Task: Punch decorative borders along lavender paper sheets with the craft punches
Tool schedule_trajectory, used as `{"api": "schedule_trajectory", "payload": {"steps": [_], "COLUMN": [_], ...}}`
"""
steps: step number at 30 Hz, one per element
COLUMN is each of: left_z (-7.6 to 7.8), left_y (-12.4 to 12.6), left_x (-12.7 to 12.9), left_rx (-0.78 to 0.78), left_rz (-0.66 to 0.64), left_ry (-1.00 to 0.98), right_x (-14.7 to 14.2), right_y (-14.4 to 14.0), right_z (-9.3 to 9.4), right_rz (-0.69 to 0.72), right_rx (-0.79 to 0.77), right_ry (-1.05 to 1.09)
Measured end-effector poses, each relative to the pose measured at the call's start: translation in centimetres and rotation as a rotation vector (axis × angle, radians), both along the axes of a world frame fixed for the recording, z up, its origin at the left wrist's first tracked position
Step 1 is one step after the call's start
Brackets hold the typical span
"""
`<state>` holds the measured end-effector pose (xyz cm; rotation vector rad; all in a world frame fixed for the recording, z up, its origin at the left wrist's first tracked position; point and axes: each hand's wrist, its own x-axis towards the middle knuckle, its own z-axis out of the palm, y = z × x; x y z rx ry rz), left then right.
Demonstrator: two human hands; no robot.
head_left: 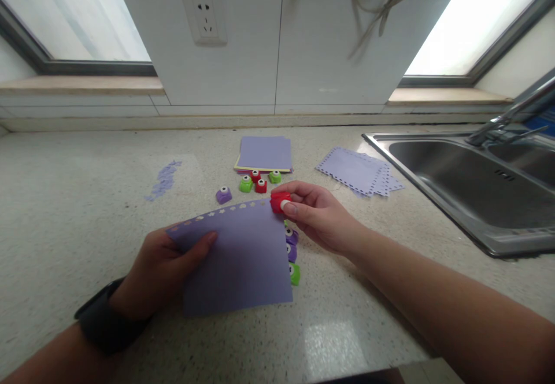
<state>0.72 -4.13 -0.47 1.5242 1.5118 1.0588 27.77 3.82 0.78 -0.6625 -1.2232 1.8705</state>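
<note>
My left hand (169, 271) grips a purple sheet of paper (243, 262) by its left side, thumb on top. A row of small punched shapes runs along the sheet's far edge. At its far right corner, my right hand (321, 213) pinches a red craft punch (280, 202) with a white button, thumb at the button. The punch sits over the paper's edge. Just beyond the sheet stand a purple punch (224, 195), a green punch (245, 184), a red punch (261, 186) and others. More purple and green punches (294, 273) are partly hidden by the paper's right edge.
A stack of coloured paper (265, 152) lies at the back. Right of it are purple sheets with punched edges (353, 169), beside a steel sink (442, 199) with a faucet (498, 121). Small purple paper scraps (165, 180) are piled on the left of the speckled counter (87, 199).
</note>
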Motion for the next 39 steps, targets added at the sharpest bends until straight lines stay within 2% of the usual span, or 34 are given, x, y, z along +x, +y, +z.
{"api": "schedule_trajectory", "payload": {"steps": [15, 39], "left_z": [-0.2, -0.3], "left_y": [-0.14, 0.0], "left_x": [-0.48, -0.33], "left_rx": [0.059, 0.05], "left_rz": [0.003, -0.01], "left_ry": [0.137, 0.115], "right_x": [0.05, 0.02], "right_y": [0.12, 0.0], "right_z": [-0.42, -0.04], "right_rz": [0.041, 0.029], "right_rx": [0.013, -0.055], "right_ry": [0.071, 0.023]}}
